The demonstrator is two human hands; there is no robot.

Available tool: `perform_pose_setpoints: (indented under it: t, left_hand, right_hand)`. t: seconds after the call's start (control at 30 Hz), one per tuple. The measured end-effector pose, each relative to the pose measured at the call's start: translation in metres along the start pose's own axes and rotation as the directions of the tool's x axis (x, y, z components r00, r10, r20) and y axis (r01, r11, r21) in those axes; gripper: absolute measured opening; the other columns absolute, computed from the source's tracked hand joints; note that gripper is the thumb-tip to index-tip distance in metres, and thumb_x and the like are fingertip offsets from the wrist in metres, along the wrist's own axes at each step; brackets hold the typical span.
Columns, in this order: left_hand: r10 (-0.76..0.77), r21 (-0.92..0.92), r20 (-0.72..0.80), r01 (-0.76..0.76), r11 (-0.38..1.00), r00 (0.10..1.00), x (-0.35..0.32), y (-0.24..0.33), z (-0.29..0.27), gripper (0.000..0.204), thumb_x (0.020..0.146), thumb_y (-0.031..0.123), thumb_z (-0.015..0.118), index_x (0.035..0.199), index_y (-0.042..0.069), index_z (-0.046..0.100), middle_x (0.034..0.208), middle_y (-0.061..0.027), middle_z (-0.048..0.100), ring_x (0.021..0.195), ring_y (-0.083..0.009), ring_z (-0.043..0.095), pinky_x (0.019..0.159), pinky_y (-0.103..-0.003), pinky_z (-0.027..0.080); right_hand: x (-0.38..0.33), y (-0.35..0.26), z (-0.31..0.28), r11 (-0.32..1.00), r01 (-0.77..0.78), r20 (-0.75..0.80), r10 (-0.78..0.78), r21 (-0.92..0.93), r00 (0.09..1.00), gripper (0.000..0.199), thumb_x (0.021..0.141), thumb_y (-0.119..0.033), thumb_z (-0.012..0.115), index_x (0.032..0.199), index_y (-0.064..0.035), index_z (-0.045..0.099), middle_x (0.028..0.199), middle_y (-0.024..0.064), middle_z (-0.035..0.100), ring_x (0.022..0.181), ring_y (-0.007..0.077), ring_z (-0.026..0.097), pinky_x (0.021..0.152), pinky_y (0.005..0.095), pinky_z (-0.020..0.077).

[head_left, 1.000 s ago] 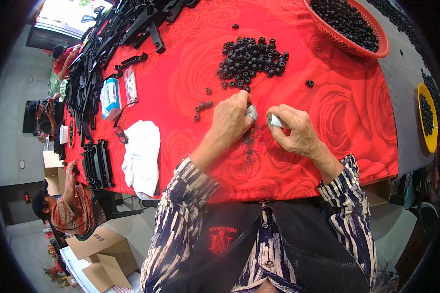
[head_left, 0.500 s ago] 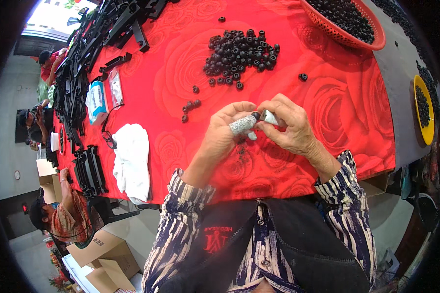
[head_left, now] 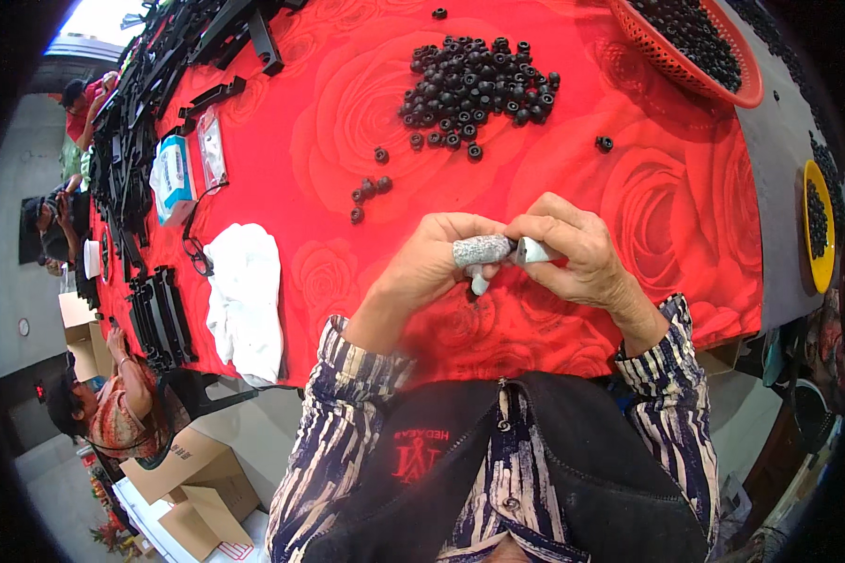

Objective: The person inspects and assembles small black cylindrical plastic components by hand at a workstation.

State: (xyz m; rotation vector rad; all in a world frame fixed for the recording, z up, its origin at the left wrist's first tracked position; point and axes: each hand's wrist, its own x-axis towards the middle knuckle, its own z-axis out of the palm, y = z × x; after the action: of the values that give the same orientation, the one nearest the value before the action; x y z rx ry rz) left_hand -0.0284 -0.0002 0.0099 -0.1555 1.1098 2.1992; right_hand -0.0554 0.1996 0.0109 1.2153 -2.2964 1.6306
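The person's two bare hands had come together over a red, rose-printed tablecloth (head_left: 685,310). The left hand (head_left: 422,263) was bent, not spread, and pinched a small black piece (head_left: 513,248), mostly hidden between the fingertips; a grey, speckled wrap (head_left: 482,250) covered one of its fingers. The right hand (head_left: 577,246) was also closed, thumb against finger, around a small white item (head_left: 537,251) whose exact kind could not be made out. Its end met the black piece or lay just beside it, which suggested that this piece was being worked on at that moment. A second earlier the hands had been apart, the left one reaching forward by the pile of black pieces (head_left: 479,89); half a second earlier they had already met, with the black piece showing more plainly than now. The left hand's wrapped finger now lay more level, pointing at the right hand. The pile, on the cloth beyond the hands, looked undisturbed, as did a small cluster of loose pieces (head_left: 370,188) to its near left. A red basket (head_left: 667,70) and a yellow dish (head_left: 821,278), at right, both held more black pieces.
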Motion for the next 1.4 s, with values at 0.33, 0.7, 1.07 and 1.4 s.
perform_pose_setpoints:
  t: [0.33, 0.7, 1.07, 1.4]
  left_hand:
    - [0.046, 0.041, 0.008, -0.046, 0.998, 0.999, -0.004, -0.002, 0.006, 0.019, 0.083, 0.009, 0.063, 0.098, -0.003, 0.062, 0.076, -0.0052, 0.062, 0.063, -0.008, 0.057, 0.052, -0.021, 0.047]
    - [0.339, 0.291, -0.106, -0.297, 0.909, 0.935, -0.005, -0.002, 0.015, 0.022, 0.083, 0.002, 0.061, 0.105, -0.002, 0.061, 0.087, -0.0028, 0.058, 0.074, -0.0078, 0.057, 0.059, -0.021, 0.05]
    - [0.333, 0.298, -0.106, -0.289, 0.91, 0.937, -0.006, -0.004, 0.015, 0.023, 0.083, 0.0, 0.06, 0.106, -0.002, 0.06, 0.093, -0.0025, 0.055, 0.08, -0.0084, 0.056, 0.062, -0.021, 0.05]
    - [0.297, 0.25, -0.127, -0.259, 0.933, 0.946, -0.006, -0.005, 0.015, 0.023, 0.084, 0.001, 0.06, 0.107, -0.002, 0.059, 0.091, -0.0037, 0.058, 0.077, -0.0081, 0.057, 0.063, -0.021, 0.05]
  right_hand:
    - [-0.001, -0.003, 0.0, 1.0, 0.026, 0.009, -0.026, 0.001, 1.0, 0.036, 0.062, 0.002, 0.065, 0.097, -0.0014, 0.06, 0.075, 0.0081, 0.054, 0.062, 0.0218, 0.057, 0.052, 0.0309, 0.0451]
    - [0.001, -0.007, -0.003, 0.951, -0.286, -0.001, 0.288, 0.117, 0.958, 0.023, 0.084, -0.009, 0.053, 0.104, 0.0009, 0.051, 0.082, 0.0142, 0.053, 0.07, 0.026, 0.056, 0.063, 0.0337, 0.044]
    - [0.001, -0.006, 0.001, 0.963, -0.261, -0.005, 0.262, 0.07, 0.965, 0.019, 0.085, -0.004, 0.052, 0.102, 0.0022, 0.053, 0.083, 0.0128, 0.054, 0.068, 0.022, 0.054, 0.06, 0.0308, 0.0425]
    - [0.002, -0.006, 0.002, 0.969, -0.246, -0.025, 0.246, 0.019, 0.969, 0.018, 0.083, -0.003, 0.054, 0.1, 0.0013, 0.053, 0.077, 0.014, 0.052, 0.064, 0.0272, 0.055, 0.056, 0.0345, 0.0427]
